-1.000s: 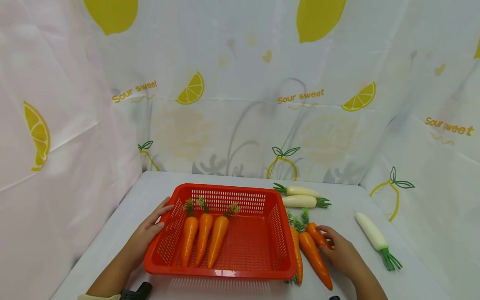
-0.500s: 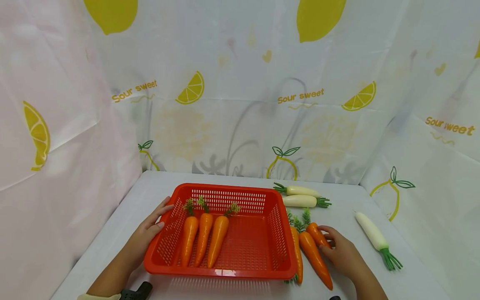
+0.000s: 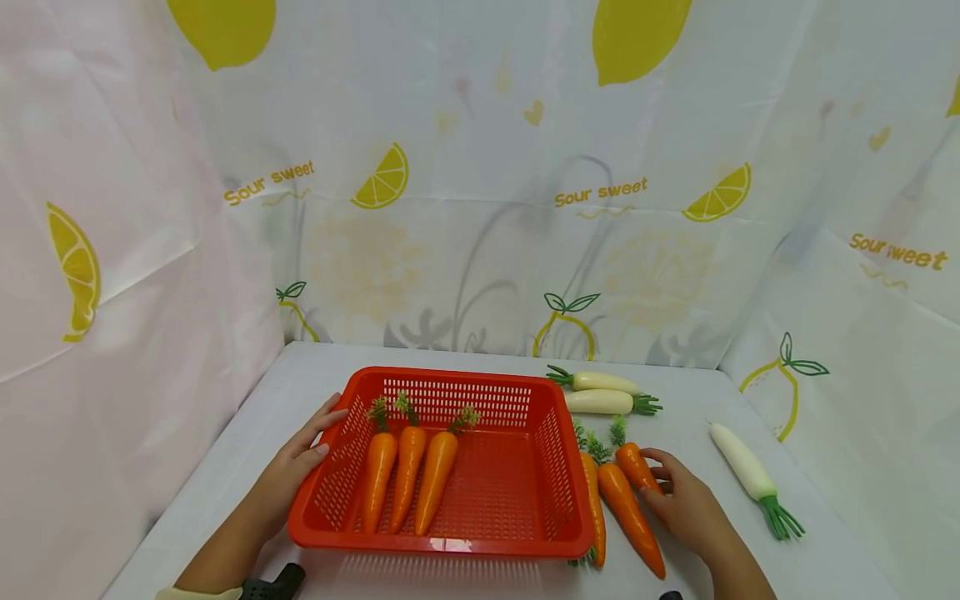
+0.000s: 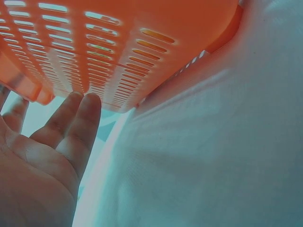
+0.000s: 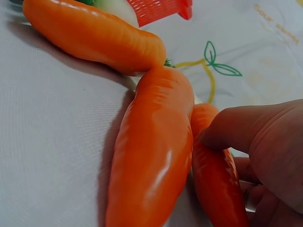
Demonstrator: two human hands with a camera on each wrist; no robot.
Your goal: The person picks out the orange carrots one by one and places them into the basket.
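My left hand (image 3: 295, 464) rests against the left side of the red plastic basket (image 3: 442, 545). Its outstretched fingers (image 4: 83, 125) touch the slotted outer wall in the left wrist view. Three orange carrots with leafy tops, such as the middle carrot (image 3: 408, 467), lie side by side in the basket. Right of it, my right hand (image 3: 684, 500) pinches the rightmost carrot (image 3: 634, 463) between thumb and fingers; the thumb (image 5: 220, 127) lies over its upper end in the right wrist view. Beside it are a larger carrot (image 3: 628, 512) and another carrot (image 3: 595, 517) along the basket wall.
Two white radishes lie behind the carrots, the nearer radish (image 3: 600, 402) partly hidden by the basket. Another radish (image 3: 742, 460) lies on the right of the white table (image 3: 795, 492). A lemon-print cloth (image 3: 480, 233) stands round the back and sides.
The rightmost carrot and my right hand have shifted slightly to the right, away from the larger carrot. My left hand and the basket have stayed in place.
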